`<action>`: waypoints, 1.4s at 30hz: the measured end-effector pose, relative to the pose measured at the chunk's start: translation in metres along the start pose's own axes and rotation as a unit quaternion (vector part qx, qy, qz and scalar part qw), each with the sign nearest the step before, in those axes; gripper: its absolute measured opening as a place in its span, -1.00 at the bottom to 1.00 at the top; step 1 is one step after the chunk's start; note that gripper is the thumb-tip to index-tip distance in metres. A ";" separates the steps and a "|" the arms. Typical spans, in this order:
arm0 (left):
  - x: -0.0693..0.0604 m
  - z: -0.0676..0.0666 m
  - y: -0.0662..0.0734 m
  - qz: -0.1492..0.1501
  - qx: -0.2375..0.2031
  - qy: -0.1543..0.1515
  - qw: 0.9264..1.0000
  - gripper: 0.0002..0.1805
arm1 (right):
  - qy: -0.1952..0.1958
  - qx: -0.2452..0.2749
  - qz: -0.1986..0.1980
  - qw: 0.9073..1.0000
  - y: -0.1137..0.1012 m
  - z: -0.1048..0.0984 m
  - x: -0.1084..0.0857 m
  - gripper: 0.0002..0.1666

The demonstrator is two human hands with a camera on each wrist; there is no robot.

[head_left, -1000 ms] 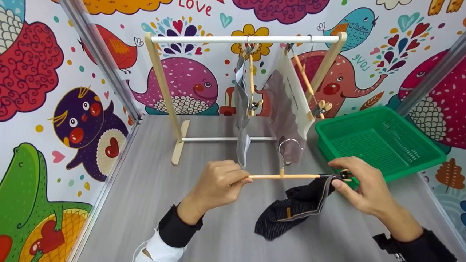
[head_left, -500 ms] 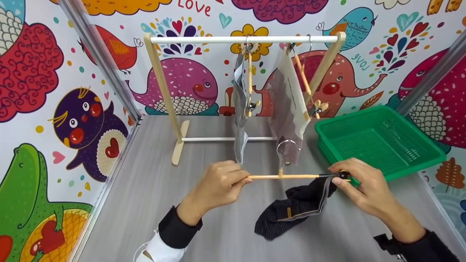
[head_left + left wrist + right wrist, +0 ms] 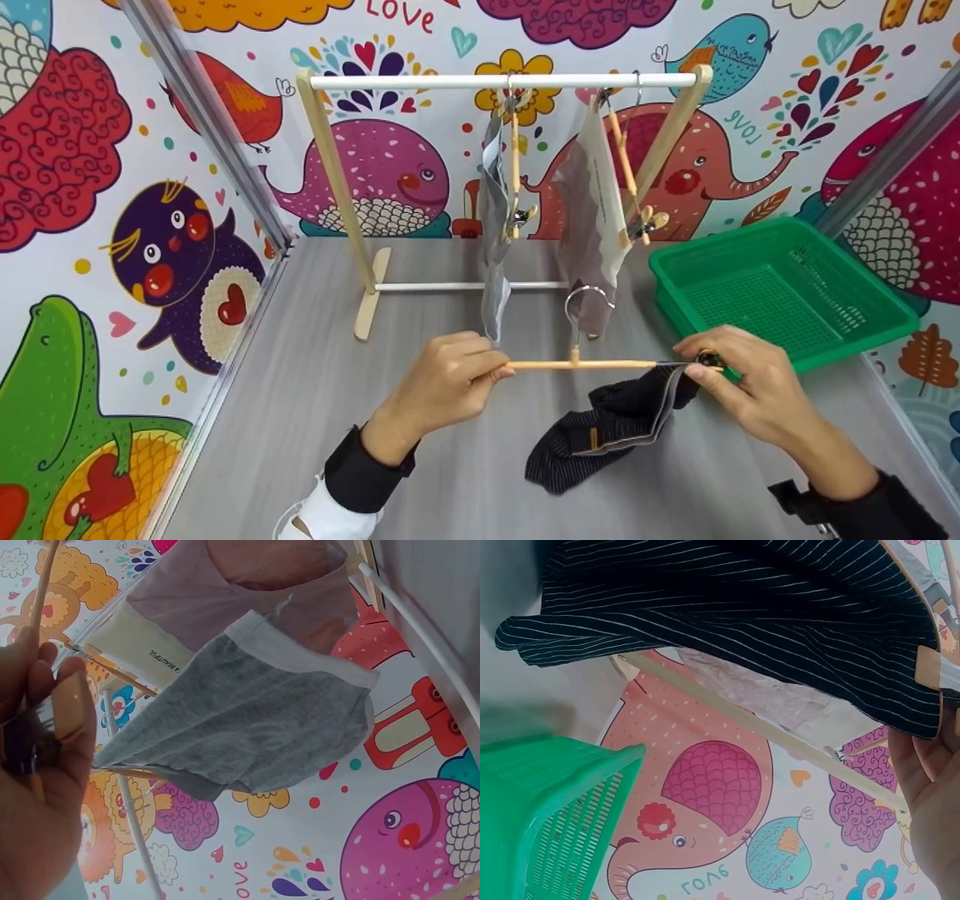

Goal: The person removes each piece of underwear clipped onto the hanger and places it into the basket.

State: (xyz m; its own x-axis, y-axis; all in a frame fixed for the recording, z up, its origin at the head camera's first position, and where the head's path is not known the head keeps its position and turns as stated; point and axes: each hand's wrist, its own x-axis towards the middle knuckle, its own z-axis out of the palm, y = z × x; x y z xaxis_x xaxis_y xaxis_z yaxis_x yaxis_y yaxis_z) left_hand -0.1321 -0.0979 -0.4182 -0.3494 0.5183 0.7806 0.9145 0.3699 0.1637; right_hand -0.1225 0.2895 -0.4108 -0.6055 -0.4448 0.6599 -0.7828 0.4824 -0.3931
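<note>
A wooden clip hanger [image 3: 611, 365] is held level above the table, its metal hook upward. My left hand [image 3: 446, 382] grips its left end; in the left wrist view a clip [image 3: 71, 705] lies within the curled fingers. At the other end, my right hand [image 3: 754, 386] pinches the clip [image 3: 706, 360] between thumb and fingers. A black garment with thin white stripes [image 3: 577, 450] hangs from that end, its other side drooping toward the table. In the right wrist view this striped garment [image 3: 727, 622] reaches up to the right fingers. The right hand partly hides the clip.
Behind the hands stands a wooden rack with a white rail [image 3: 420, 81]. A grey garment [image 3: 495, 217] and a mauve and cream garment [image 3: 589, 202] hang there on clip hangers. A green basket [image 3: 765, 292] sits at the right. Patterned walls [image 3: 225, 247] enclose the table.
The hanger's hook has shifted slightly left. Both hands stay almost in place. On the rack, the mauve and cream garment has swung a little, its near edge moving left.
</note>
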 end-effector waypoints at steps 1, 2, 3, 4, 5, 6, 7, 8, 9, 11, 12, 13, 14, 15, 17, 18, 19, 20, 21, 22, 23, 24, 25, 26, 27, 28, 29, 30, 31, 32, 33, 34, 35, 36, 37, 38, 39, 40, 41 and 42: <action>0.000 0.000 0.000 -0.001 -0.001 0.000 1.000 -0.88 | 0.002 0.002 -0.003 1.000 0.000 0.000 0.000 -0.77; 0.001 -0.001 0.001 -0.001 -0.002 0.000 1.000 -0.89 | 0.003 0.004 -0.006 1.000 0.000 0.000 0.000 -0.77; 0.001 -0.001 0.001 -0.002 -0.002 0.000 1.000 -0.89 | 0.005 0.004 -0.010 1.000 0.000 0.001 0.000 -0.77; 0.001 -0.001 0.001 -0.002 -0.002 0.000 1.000 -0.89 | 0.005 0.005 -0.013 1.000 0.000 0.001 0.000 -0.80; 0.001 -0.001 0.002 -0.001 -0.003 0.000 1.000 -0.89 | 0.007 0.006 -0.015 1.000 0.000 0.001 0.000 -0.83; 0.001 -0.002 0.002 -0.001 -0.003 0.000 1.000 -0.90 | 0.007 0.004 -0.020 1.000 0.001 0.001 0.001 -0.86; 0.001 -0.002 0.002 -0.001 -0.003 0.000 1.000 -0.91 | 0.007 0.003 -0.023 1.000 0.001 0.001 0.001 -0.91; 0.001 -0.003 0.003 -0.001 -0.004 0.000 1.000 -0.92 | 0.007 0.001 -0.025 1.000 0.001 0.001 0.001 -0.94; 0.001 -0.003 0.003 -0.001 -0.005 0.000 1.000 -0.92 | 0.008 -0.001 -0.028 1.000 0.001 0.002 0.001 -0.94; 0.001 -0.004 0.003 -0.001 -0.008 0.000 1.000 -0.93 | 0.009 -0.007 -0.033 0.999 0.000 0.002 0.001 -0.84; 0.000 -0.004 0.003 -0.001 -0.009 0.001 1.000 -0.92 | 0.009 -0.009 -0.035 0.999 0.000 0.002 0.002 -0.78; 0.000 -0.004 0.002 0.000 -0.012 0.003 1.000 -0.90 | 0.012 -0.009 -0.037 0.999 -0.001 0.002 0.002 -0.74; -0.001 -0.005 0.002 0.000 -0.015 0.005 1.000 -0.86 | 0.014 -0.009 -0.039 0.999 -0.001 0.003 0.002 -0.69; -0.001 -0.005 0.001 0.001 -0.017 0.007 1.000 -0.81 | 0.017 -0.010 -0.042 0.999 -0.002 0.003 0.003 -0.65; -0.002 -0.006 0.000 0.005 -0.023 0.015 1.000 -0.72 | 0.022 -0.011 -0.048 0.999 -0.003 0.003 0.003 -0.59; -0.002 -0.006 -0.001 0.007 -0.026 0.019 0.999 -0.69 | 0.025 -0.010 -0.051 0.998 -0.003 0.004 0.004 -0.57; -0.003 -0.007 -0.002 0.008 -0.029 0.022 0.999 -0.67 | 0.028 -0.009 -0.054 0.998 -0.003 0.004 0.004 -0.56; -0.003 -0.007 -0.002 0.009 -0.031 0.025 0.999 -0.67 | 0.029 -0.008 -0.057 0.998 -0.003 0.004 0.005 -0.55; -0.004 -0.008 -0.002 0.011 -0.032 0.027 0.999 -0.68 | 0.030 -0.007 -0.059 0.998 -0.004 0.004 0.005 -0.55; -0.004 -0.008 -0.002 0.011 -0.032 0.029 0.999 -0.69 | 0.030 -0.006 -0.061 0.998 -0.004 0.004 0.005 -0.56; -0.004 -0.009 -0.002 0.010 -0.033 0.030 0.999 -0.70 | 0.028 -0.003 -0.059 0.998 -0.004 0.004 0.006 -0.57; -0.004 -0.009 -0.002 0.010 -0.033 0.031 0.999 -0.70 | 0.025 -0.002 -0.055 0.998 -0.005 0.004 0.005 -0.59; -0.004 -0.010 -0.002 0.010 -0.034 0.031 0.999 -0.71 | 0.021 -0.001 -0.050 0.999 -0.005 0.004 0.005 -0.63; -0.005 -0.011 -0.001 0.009 -0.034 0.032 0.999 -0.72 | 0.016 0.000 -0.044 0.999 -0.006 0.004 0.005 -0.68; -0.005 -0.011 0.000 0.009 -0.035 0.031 0.999 -0.72 | 0.010 0.000 -0.037 0.999 -0.006 0.004 0.004 -0.73; -0.005 -0.012 0.000 0.008 -0.036 0.030 0.999 -0.73 | 0.005 0.000 -0.030 1.000 -0.006 0.003 0.004 -0.78; -0.005 -0.012 0.001 0.006 -0.039 0.028 0.999 -0.74 | 0.000 -0.001 -0.024 1.000 -0.007 0.003 0.003 -0.83; -0.006 -0.013 0.002 0.005 -0.042 0.026 0.999 -0.76 | -0.002 -0.002 -0.019 1.000 -0.007 0.003 0.003 -0.87; -0.006 -0.013 0.003 0.003 -0.046 0.023 0.999 -0.80 | -0.003 -0.002 -0.016 1.000 -0.007 0.003 0.003 -0.89; -0.007 -0.013 0.004 0.001 -0.049 0.019 0.999 -0.82 | -0.003 -0.002 -0.015 1.000 -0.007 0.003 0.003 -0.88; -0.007 -0.014 0.005 -0.001 -0.052 0.016 0.999 -0.85 | -0.002 -0.003 -0.014 1.000 -0.007 0.003 0.003 -0.88; -0.008 -0.014 0.006 -0.003 -0.056 0.013 0.998 -0.88 | -0.001 -0.003 -0.013 1.000 -0.008 0.003 0.003 -0.87; -0.009 -0.015 0.007 -0.004 -0.058 0.010 0.998 -0.90 | -0.001 -0.003 -0.012 1.000 -0.008 0.003 0.003 -0.87; -0.009 -0.015 0.007 -0.004 -0.057 0.008 0.998 -0.91 | -0.001 -0.005 -0.011 1.000 -0.008 0.003 0.003 -0.86; -0.010 -0.016 0.008 -0.005 -0.056 0.006 0.998 -0.92 | -0.002 -0.006 -0.008 1.000 -0.009 0.003 0.003 -0.86; -0.011 -0.017 0.009 -0.005 -0.054 0.006 0.999 -0.92 | -0.005 -0.007 -0.005 1.000 -0.009 0.003 0.003 -0.85; -0.011 -0.019 0.010 -0.006 -0.051 0.006 0.999 -0.92 | -0.009 -0.008 -0.002 1.000 -0.010 0.003 0.002 -0.84; -0.012 -0.020 0.011 -0.006 -0.047 0.006 0.999 -0.92 | -0.013 -0.009 0.002 1.000 -0.011 0.004 0.002 -0.82; -0.013 -0.021 0.011 -0.005 -0.041 0.006 0.999 -0.91 | -0.017 -0.010 0.005 1.000 -0.011 0.004 0.002 -0.81; -0.014 -0.022 0.012 -0.005 -0.036 0.007 0.999 -0.90 | -0.020 -0.013 0.009 1.000 -0.012 0.004 0.001 -0.79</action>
State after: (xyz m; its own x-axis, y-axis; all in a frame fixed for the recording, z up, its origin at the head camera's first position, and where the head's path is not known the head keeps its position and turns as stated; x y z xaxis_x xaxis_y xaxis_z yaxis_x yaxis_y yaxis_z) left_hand -0.1119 -0.1178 -0.4138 -0.3557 0.5037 0.7873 0.9236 0.3182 0.2137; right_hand -0.1148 0.2801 -0.4079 -0.6250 -0.4663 0.6261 -0.7684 0.5091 -0.3878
